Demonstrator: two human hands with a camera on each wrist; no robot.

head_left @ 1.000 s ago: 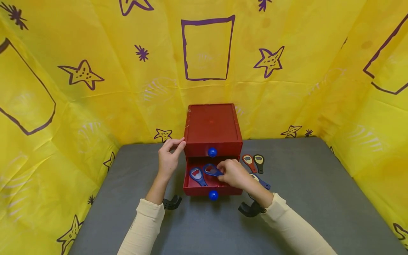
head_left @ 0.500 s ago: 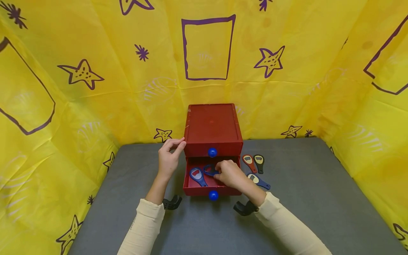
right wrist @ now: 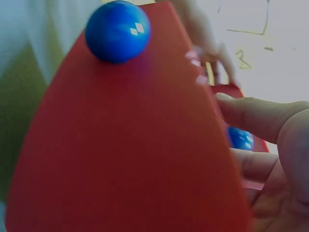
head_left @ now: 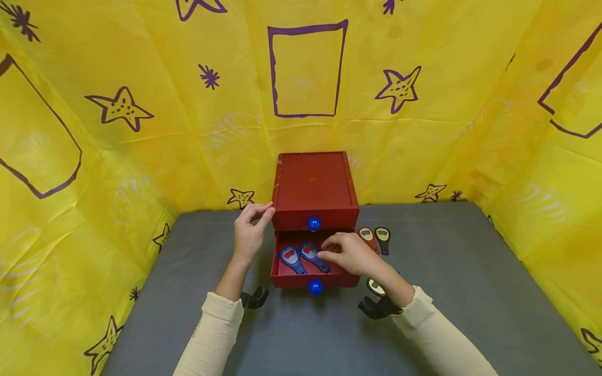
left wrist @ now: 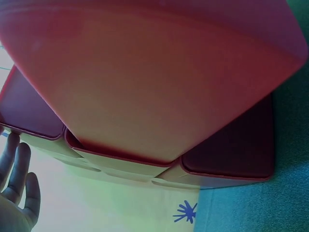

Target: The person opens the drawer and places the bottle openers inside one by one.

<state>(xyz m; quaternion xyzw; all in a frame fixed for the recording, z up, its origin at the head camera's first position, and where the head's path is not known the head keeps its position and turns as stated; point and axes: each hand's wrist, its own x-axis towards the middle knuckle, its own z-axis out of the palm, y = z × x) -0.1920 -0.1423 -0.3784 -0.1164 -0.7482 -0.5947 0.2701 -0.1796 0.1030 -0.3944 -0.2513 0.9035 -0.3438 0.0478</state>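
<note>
Two blue bottle openers, a left one and a right one, lie side by side in the pulled-out lower drawer of a small red drawer unit. My right hand hovers over the drawer's right part, fingers loosely bent, holding nothing visible. Its thumb is close to the right blue opener; contact is unclear. With its fingertips my left hand touches the unit's front left edge. The left wrist view shows those fingers fairly straight against the unit.
Right of the unit lie a red bottle opener and a black one on the grey table. Another opener is partly hidden by my right forearm. Yellow patterned cloth encloses the table's back and sides.
My right hand has let go of the right blue opener and drawn slightly right. That opener has turned and now lies flat beside the other. My left hand has stayed put.
</note>
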